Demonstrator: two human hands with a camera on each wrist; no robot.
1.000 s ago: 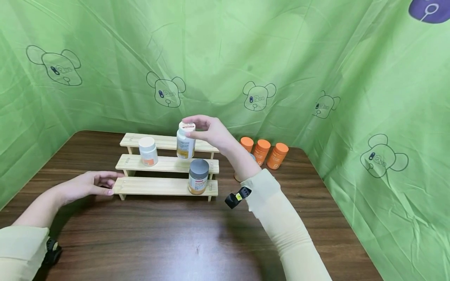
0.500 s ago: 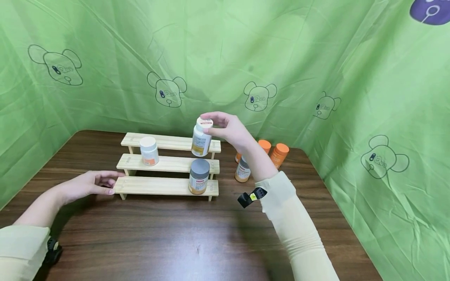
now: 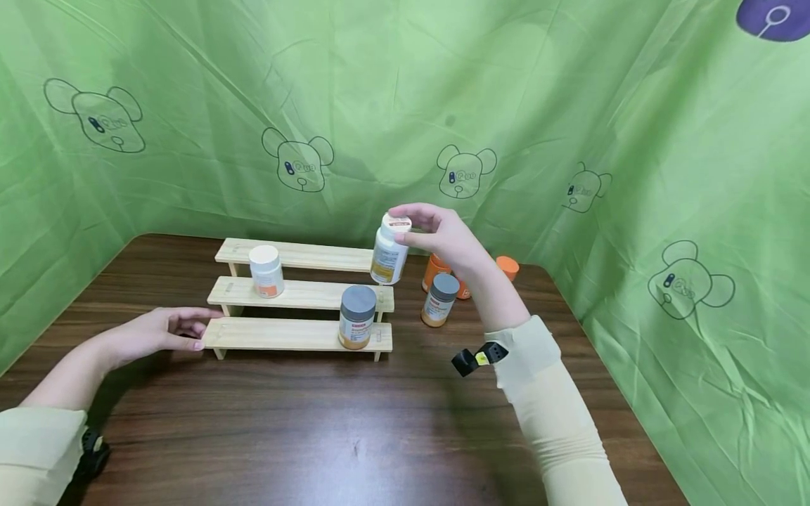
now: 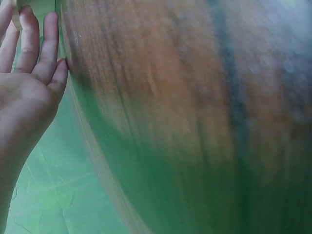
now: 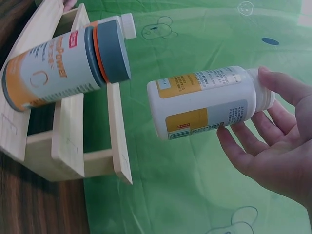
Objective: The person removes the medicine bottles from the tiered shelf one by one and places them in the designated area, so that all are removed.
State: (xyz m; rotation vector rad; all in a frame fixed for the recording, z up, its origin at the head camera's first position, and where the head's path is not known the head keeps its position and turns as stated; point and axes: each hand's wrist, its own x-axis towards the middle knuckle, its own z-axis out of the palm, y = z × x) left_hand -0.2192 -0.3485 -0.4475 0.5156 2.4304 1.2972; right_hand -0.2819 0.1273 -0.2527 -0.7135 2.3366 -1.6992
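Observation:
My right hand (image 3: 436, 235) pinches the cap of a white bottle (image 3: 389, 251) with a yellow label and holds it in the air just past the right end of the three-step wooden rack (image 3: 297, 299). In the right wrist view the same white bottle (image 5: 207, 101) hangs from my fingers (image 5: 273, 131). A grey-capped bottle (image 3: 357, 317) stands on the lowest step, and a small white bottle (image 3: 266, 271) on the middle step. My left hand (image 3: 166, 329) rests on the table, fingers relaxed, touching the left end of the lowest step.
Another grey-capped bottle (image 3: 439, 299) stands on the dark wooden table (image 3: 354, 429) to the right of the rack, with orange bottles (image 3: 506, 267) behind it, partly hidden by my right hand. Green cloth (image 3: 569, 126) walls the table on all sides.
My right hand has carried the white bottle to the right, from over the rack's middle to beyond its right end. The left hand has stayed put.

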